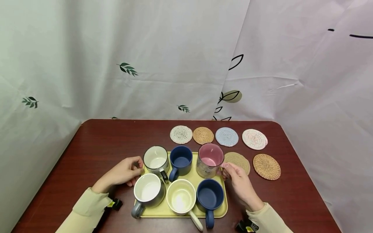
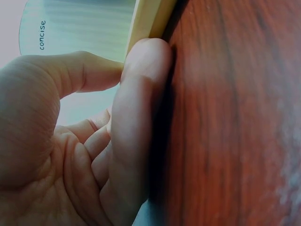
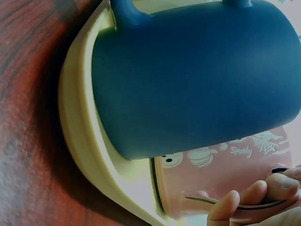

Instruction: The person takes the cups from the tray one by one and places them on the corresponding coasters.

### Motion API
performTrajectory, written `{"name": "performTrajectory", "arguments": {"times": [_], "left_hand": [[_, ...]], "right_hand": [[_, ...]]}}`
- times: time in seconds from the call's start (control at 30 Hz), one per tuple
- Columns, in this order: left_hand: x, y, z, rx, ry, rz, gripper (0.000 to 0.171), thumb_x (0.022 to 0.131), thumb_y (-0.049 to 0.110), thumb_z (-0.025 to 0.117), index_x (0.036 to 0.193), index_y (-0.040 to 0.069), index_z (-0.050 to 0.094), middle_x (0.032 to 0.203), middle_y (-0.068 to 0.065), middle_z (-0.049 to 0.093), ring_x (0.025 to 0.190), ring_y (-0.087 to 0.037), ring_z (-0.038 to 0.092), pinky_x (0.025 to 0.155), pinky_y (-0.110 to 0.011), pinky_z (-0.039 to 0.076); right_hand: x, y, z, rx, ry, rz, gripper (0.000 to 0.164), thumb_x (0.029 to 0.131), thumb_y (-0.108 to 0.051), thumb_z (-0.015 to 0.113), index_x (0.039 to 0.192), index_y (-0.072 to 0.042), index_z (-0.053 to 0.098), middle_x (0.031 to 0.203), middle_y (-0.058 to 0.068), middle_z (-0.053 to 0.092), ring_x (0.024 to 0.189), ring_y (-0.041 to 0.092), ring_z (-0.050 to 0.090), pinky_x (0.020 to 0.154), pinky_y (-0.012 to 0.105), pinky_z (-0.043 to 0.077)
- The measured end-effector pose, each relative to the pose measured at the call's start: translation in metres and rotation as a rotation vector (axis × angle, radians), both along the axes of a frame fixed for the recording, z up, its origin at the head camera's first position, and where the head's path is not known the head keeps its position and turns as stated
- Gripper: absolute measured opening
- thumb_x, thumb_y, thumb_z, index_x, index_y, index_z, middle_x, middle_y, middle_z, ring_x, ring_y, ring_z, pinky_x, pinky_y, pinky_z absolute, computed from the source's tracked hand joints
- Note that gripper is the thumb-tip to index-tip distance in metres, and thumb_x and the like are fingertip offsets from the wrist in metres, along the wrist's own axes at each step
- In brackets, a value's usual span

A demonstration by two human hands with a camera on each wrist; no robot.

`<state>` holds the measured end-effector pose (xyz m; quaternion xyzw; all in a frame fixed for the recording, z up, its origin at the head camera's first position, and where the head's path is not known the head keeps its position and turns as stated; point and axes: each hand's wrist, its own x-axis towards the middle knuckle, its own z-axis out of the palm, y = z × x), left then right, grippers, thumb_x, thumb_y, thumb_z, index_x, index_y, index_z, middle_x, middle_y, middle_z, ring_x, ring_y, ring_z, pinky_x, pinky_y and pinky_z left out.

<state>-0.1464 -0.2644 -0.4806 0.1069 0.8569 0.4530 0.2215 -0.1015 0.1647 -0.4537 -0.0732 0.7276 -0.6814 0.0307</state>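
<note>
My right hand (image 1: 240, 184) grips the handle of a pink glass mug (image 1: 210, 160), which stands at the tray's back right. In the right wrist view the fingers curl round that handle, and white pumpkin prints show on the pink mug (image 3: 207, 174). At the left side my left hand (image 1: 125, 171) pinches the rim of the yellow tray (image 2: 153, 19) between thumb and finger. On the tray (image 1: 157, 213) also stand a clear mug with a black handle (image 1: 156, 158), a grey mug (image 1: 150, 191), a cream mug (image 1: 181, 197) and two blue mugs (image 1: 180, 160).
Behind the tray lie a whitish coaster (image 1: 181, 134), a tan coaster (image 1: 203, 135), a light blue coaster (image 1: 226, 136) and a pinkish white coaster (image 1: 254, 139). A beige coaster (image 1: 237, 160) is partly behind my right hand; a woven brown coaster (image 1: 266, 166) lies further right.
</note>
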Motion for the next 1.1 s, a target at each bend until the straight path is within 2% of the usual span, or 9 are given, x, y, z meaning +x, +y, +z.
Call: {"name": "performTrajectory", "arguments": {"times": [0.27,0.47,0.73,1.1], "left_hand": [[-0.003,0.0,0.001,-0.009,0.004,-0.003,0.011,0.097,0.011,0.064,0.098,0.005,0.056,0.06,-0.004,0.064,0.048,-0.013,0.063,0.042,-0.034,0.056],[-0.002,0.0,0.002,0.001,-0.006,-0.001,0.012,0.097,0.011,0.064,0.098,0.004,0.055,0.06,-0.005,0.064,0.047,-0.012,0.062,0.042,-0.033,0.055],[-0.001,-0.001,0.004,-0.005,-0.008,0.006,0.012,0.097,0.011,0.065,0.099,0.004,0.055,0.06,-0.006,0.064,0.047,-0.012,0.062,0.042,-0.033,0.055],[0.0,0.0,0.003,0.031,-0.007,-0.001,0.016,0.096,0.012,0.067,0.099,0.003,0.055,0.06,-0.005,0.064,0.047,-0.013,0.062,0.041,-0.032,0.054]], "right_hand": [[-0.001,0.008,0.009,-0.064,0.046,-0.009,0.043,0.113,-0.013,0.037,0.079,0.014,0.04,0.068,0.016,0.03,0.067,0.027,0.044,0.065,0.03,0.044],[-0.006,0.017,0.015,-0.131,0.075,-0.025,0.045,0.112,-0.012,0.038,0.073,0.008,0.03,0.067,0.014,0.026,0.065,0.032,0.033,0.062,0.037,0.033],[-0.016,0.033,0.025,-0.203,0.089,-0.045,0.045,0.112,-0.013,0.039,0.074,0.005,0.026,0.069,0.011,0.024,0.068,0.03,0.031,0.066,0.037,0.035],[-0.031,0.064,0.033,-0.209,0.033,-0.142,0.041,0.113,-0.016,0.038,0.074,-0.004,0.039,0.069,0.01,0.022,0.065,0.024,0.036,0.065,0.034,0.038]]}}
